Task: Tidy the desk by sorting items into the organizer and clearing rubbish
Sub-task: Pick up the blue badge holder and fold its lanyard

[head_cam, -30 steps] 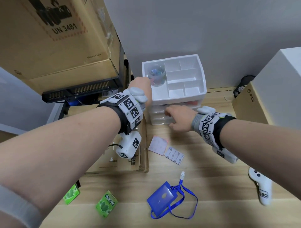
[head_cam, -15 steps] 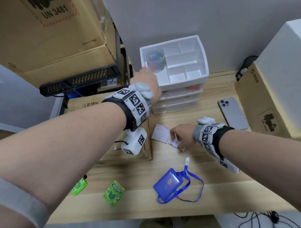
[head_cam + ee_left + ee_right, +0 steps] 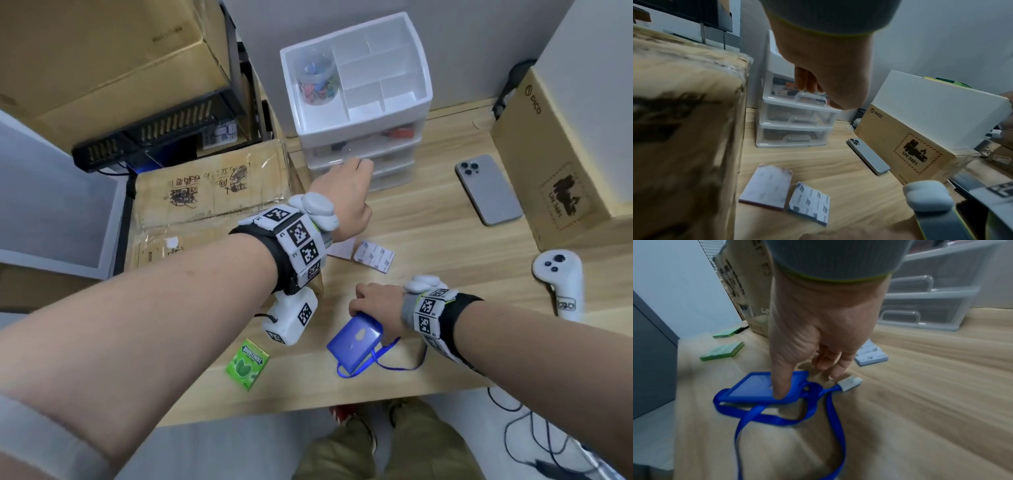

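our right hand (image 3: 375,305) pinches the blue badge holder (image 3: 354,341) at its top edge and tilts it up off the desk (image 3: 445,346), its lanyard (image 3: 397,363) trailing back toward our wrist. from the head view our left hand (image 3: 344,192), beyond that grip, reaches to the drawer fronts of the white organizer (image 3: 356,102), fingers curled at a handle. a tub of clips (image 3: 317,80) already stands in the organizer's top tray, and the top drawer holds some things. between the two hands lie a pink pad (image 3: 340,248) and a sticker sheet (image 3: 375,257). left of the grip lies a green gum pack (image 3: 247,362); a phone (image 3: 488,190) and a white controller (image 3: 560,279) lie off to the right.

on the left wrist view the left hand's fingers (image 3: 807,81) curl behind the handle of the second drawer (image 3: 803,105), which stands pulled out a little; whether they truly clasp it we cannot tell.

on the right wrist view the thumb (image 3: 782,382) presses on top of the holder, the other fingers curled beside the strap's clasp (image 3: 851,383). two gum packs (image 3: 722,351) lie beyond the grip.

we judge the job is early: only a few items are stowed; the holder, pad, sheet and gum remain.
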`<action>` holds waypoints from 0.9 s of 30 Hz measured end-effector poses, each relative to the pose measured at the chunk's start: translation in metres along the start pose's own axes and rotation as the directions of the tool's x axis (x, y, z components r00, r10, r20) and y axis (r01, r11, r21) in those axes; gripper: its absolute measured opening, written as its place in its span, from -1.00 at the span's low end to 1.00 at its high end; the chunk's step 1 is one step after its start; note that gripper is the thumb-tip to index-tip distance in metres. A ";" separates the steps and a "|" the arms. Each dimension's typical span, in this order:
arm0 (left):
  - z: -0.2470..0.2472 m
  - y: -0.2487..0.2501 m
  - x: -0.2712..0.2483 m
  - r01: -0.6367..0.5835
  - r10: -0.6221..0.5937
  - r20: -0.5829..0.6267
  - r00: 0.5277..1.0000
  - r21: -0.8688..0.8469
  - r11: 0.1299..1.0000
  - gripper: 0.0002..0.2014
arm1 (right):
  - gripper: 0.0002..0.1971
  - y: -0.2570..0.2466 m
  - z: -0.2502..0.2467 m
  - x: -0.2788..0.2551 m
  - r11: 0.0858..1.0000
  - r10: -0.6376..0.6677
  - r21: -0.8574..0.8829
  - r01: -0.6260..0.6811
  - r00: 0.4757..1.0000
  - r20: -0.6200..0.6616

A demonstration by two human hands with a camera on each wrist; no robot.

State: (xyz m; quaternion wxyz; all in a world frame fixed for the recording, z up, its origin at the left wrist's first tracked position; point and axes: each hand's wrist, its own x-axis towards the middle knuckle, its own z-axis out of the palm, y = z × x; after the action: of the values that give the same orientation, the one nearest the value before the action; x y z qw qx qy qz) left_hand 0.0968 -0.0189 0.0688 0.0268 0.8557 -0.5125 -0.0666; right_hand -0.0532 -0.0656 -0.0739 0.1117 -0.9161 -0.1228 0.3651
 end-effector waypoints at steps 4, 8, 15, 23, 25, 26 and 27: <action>0.012 -0.001 -0.013 -0.011 0.009 0.048 0.999 0.027 1.000 -0.77 | -0.33 -0.011 0.010 -0.004 0.991 0.070 -0.107 -0.075 0.996 -0.046; 0.013 -0.004 -0.021 -0.020 0.019 0.092 0.996 0.004 1.000 -0.74 | -0.33 -0.010 -0.001 -0.012 0.992 0.088 -0.086 -0.094 0.994 -0.066; -0.007 0.002 -0.025 0.135 -0.141 0.149 0.979 0.047 0.990 -0.80 | -0.33 0.026 -0.075 -0.048 0.929 0.170 0.357 -0.093 0.967 -0.189; -0.066 0.002 -0.010 0.257 -0.193 0.378 0.905 -0.127 0.958 -0.71 | -0.26 0.050 -0.198 -0.101 0.876 0.206 0.482 0.002 0.903 -0.378; -0.093 -0.003 -0.004 0.310 -0.225 0.340 0.913 -0.220 0.925 -0.77 | -0.21 0.050 -0.223 -0.114 0.875 0.191 0.483 0.041 0.886 -0.422; -0.105 -0.007 -0.002 0.348 -0.254 0.327 0.910 -0.273 0.897 -0.77 | -0.18 0.051 -0.232 -0.120 0.860 0.188 0.505 0.073 0.875 -0.447; -0.113 -0.012 0.001 0.394 -0.279 0.335 0.900 -0.348 0.851 -0.77 | -0.16 0.052 -0.239 -0.124 0.827 0.196 0.552 0.111 0.862 -0.467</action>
State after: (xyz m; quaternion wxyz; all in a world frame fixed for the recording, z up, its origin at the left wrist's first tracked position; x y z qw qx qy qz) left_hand 0.1235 -0.0168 0.1794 0.1215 0.8906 -0.3265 -0.2924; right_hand 0.0338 -0.1806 0.1600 0.3951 -0.9076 0.0448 0.1347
